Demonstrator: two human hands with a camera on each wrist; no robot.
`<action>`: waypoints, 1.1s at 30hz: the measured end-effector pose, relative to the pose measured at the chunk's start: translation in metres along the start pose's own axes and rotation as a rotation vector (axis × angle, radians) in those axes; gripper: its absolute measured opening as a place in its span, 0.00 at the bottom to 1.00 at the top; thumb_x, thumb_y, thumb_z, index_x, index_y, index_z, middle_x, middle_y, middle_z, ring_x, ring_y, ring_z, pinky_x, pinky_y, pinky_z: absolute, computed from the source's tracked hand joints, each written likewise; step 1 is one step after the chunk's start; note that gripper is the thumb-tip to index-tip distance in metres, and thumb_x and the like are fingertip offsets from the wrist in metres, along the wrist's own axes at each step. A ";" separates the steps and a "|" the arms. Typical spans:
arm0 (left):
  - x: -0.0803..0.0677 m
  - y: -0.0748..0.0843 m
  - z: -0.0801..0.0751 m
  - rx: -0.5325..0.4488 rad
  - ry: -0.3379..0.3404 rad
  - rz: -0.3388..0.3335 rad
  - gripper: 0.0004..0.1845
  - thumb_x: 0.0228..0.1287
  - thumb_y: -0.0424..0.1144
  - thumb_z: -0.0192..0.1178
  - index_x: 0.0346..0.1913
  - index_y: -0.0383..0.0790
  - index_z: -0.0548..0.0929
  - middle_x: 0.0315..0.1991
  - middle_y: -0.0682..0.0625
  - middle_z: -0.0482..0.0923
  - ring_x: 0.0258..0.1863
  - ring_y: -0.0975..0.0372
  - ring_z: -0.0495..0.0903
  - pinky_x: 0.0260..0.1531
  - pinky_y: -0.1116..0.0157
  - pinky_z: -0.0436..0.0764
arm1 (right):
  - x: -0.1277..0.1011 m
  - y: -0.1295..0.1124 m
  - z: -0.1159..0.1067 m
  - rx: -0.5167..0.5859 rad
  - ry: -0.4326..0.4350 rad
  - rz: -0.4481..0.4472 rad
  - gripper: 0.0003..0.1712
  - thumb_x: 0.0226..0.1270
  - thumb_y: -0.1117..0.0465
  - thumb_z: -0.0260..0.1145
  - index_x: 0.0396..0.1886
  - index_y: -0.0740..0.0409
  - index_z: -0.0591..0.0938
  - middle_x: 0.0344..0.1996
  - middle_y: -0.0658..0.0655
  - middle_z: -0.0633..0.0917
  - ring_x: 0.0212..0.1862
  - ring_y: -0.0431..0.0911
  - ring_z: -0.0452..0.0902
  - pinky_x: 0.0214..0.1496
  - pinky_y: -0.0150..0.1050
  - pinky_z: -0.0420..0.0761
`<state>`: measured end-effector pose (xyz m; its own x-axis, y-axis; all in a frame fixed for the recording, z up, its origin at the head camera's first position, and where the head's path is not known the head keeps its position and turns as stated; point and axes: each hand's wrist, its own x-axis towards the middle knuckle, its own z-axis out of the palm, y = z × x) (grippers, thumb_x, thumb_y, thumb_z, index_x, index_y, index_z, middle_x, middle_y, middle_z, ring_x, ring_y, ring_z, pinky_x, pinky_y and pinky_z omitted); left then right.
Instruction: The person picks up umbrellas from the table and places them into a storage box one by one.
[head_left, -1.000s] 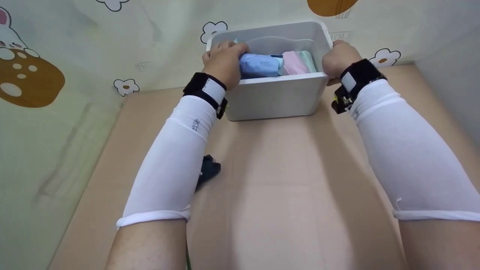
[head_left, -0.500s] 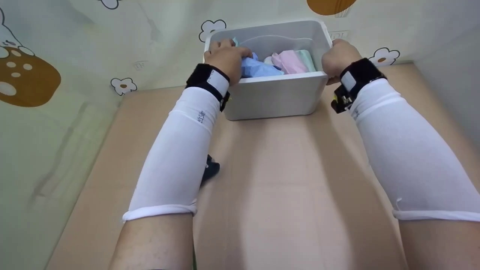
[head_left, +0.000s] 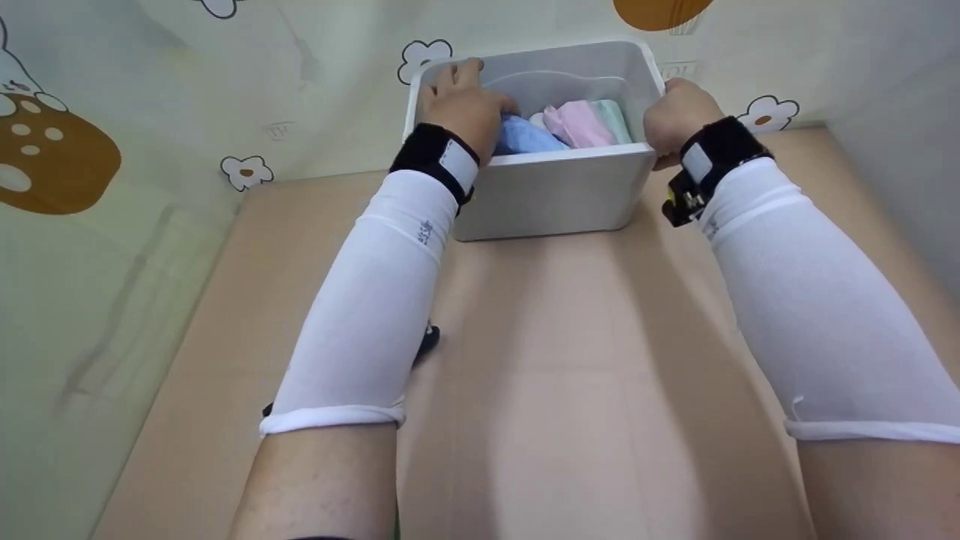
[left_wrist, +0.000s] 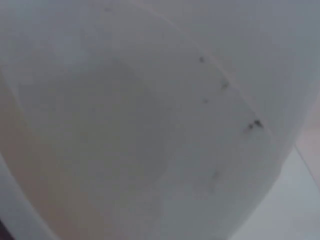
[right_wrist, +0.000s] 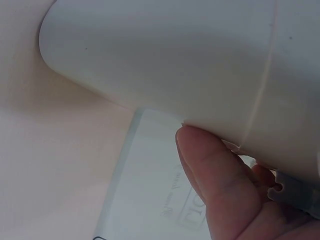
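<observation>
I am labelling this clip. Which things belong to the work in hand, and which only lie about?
In the work:
white bin
blue cloth
left hand, inside the bin
right hand, on the bin's rim

Lying about:
pink cloth
green cloth
dark object under the left forearm
table

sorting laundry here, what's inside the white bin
Folded cloths fill the white bin: a blue cloth under the left hand, then a pink cloth and a mint cloth. Anything beneath them is hidden.
</observation>
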<state>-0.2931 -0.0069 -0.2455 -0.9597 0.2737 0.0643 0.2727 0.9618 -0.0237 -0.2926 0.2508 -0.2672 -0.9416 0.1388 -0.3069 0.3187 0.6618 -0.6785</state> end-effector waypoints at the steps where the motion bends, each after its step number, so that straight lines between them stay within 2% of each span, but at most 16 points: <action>1: 0.000 0.001 0.001 -0.010 0.005 -0.003 0.26 0.81 0.35 0.53 0.71 0.69 0.78 0.81 0.44 0.58 0.80 0.46 0.57 0.78 0.46 0.60 | 0.001 0.000 0.000 -0.002 0.000 -0.003 0.36 0.77 0.64 0.47 0.83 0.60 0.56 0.73 0.66 0.70 0.67 0.60 0.76 0.45 0.46 0.91; 6: 0.000 0.003 0.002 -0.074 -0.023 0.020 0.28 0.81 0.32 0.52 0.72 0.66 0.77 0.66 0.44 0.74 0.64 0.52 0.75 0.68 0.57 0.76 | 0.003 0.002 -0.001 -0.015 -0.002 -0.015 0.35 0.76 0.63 0.47 0.82 0.62 0.57 0.71 0.67 0.71 0.63 0.60 0.77 0.41 0.45 0.92; 9: 0.002 0.003 0.002 -0.069 -0.054 0.056 0.28 0.81 0.31 0.51 0.74 0.62 0.76 0.67 0.42 0.77 0.64 0.51 0.79 0.68 0.56 0.79 | 0.003 0.002 -0.002 -0.008 -0.007 -0.009 0.36 0.76 0.64 0.47 0.82 0.61 0.56 0.73 0.67 0.70 0.66 0.62 0.76 0.43 0.46 0.92; 12: 0.003 0.006 0.002 -0.091 -0.078 0.052 0.25 0.83 0.37 0.48 0.74 0.62 0.76 0.71 0.42 0.75 0.67 0.50 0.78 0.70 0.54 0.77 | 0.002 0.002 -0.002 -0.003 -0.010 -0.002 0.36 0.77 0.64 0.47 0.82 0.61 0.56 0.73 0.67 0.70 0.67 0.62 0.76 0.44 0.46 0.92; 14: 0.003 0.011 0.003 -0.135 -0.124 0.061 0.24 0.84 0.44 0.46 0.76 0.62 0.73 0.75 0.44 0.72 0.71 0.52 0.75 0.73 0.54 0.74 | 0.002 0.001 -0.002 -0.003 -0.012 0.001 0.36 0.77 0.64 0.47 0.83 0.61 0.56 0.74 0.66 0.69 0.67 0.61 0.75 0.45 0.47 0.91; 18: 0.004 0.020 0.005 -0.222 -0.223 0.139 0.27 0.85 0.57 0.39 0.79 0.57 0.70 0.78 0.52 0.71 0.75 0.56 0.71 0.77 0.57 0.68 | 0.000 0.000 -0.001 -0.004 -0.017 0.007 0.36 0.78 0.63 0.47 0.83 0.60 0.55 0.74 0.65 0.69 0.67 0.61 0.75 0.46 0.46 0.91; 21: 0.005 0.023 0.007 -0.217 -0.271 0.177 0.32 0.84 0.62 0.32 0.81 0.56 0.66 0.78 0.54 0.70 0.76 0.57 0.71 0.79 0.57 0.66 | -0.001 -0.002 0.000 -0.002 -0.022 0.003 0.36 0.78 0.63 0.47 0.83 0.60 0.55 0.74 0.65 0.69 0.67 0.60 0.75 0.46 0.46 0.91; 25: 0.003 0.022 0.007 -0.214 -0.306 0.183 0.34 0.83 0.65 0.28 0.82 0.57 0.63 0.78 0.54 0.69 0.76 0.57 0.70 0.78 0.56 0.66 | -0.002 -0.004 -0.001 -0.006 -0.022 0.001 0.36 0.78 0.63 0.47 0.83 0.60 0.55 0.74 0.65 0.69 0.67 0.60 0.75 0.46 0.46 0.91; 29: 0.000 0.020 0.007 -0.217 -0.311 0.191 0.36 0.82 0.67 0.27 0.82 0.57 0.63 0.77 0.53 0.70 0.75 0.56 0.71 0.78 0.56 0.67 | -0.002 -0.004 0.000 -0.002 -0.022 0.007 0.36 0.78 0.63 0.48 0.83 0.59 0.55 0.75 0.65 0.69 0.68 0.60 0.74 0.47 0.47 0.91; 33: -0.006 0.017 0.013 -0.202 -0.241 0.208 0.38 0.79 0.70 0.28 0.80 0.56 0.67 0.73 0.52 0.76 0.69 0.56 0.76 0.74 0.56 0.71 | 0.000 -0.002 0.002 -0.010 -0.008 -0.017 0.36 0.77 0.63 0.48 0.82 0.61 0.57 0.72 0.66 0.70 0.63 0.59 0.77 0.42 0.44 0.92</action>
<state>-0.2833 0.0071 -0.2595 -0.8644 0.4772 -0.1581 0.4482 0.8740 0.1877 -0.2930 0.2479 -0.2669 -0.9458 0.1218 -0.3010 0.3018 0.6714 -0.6768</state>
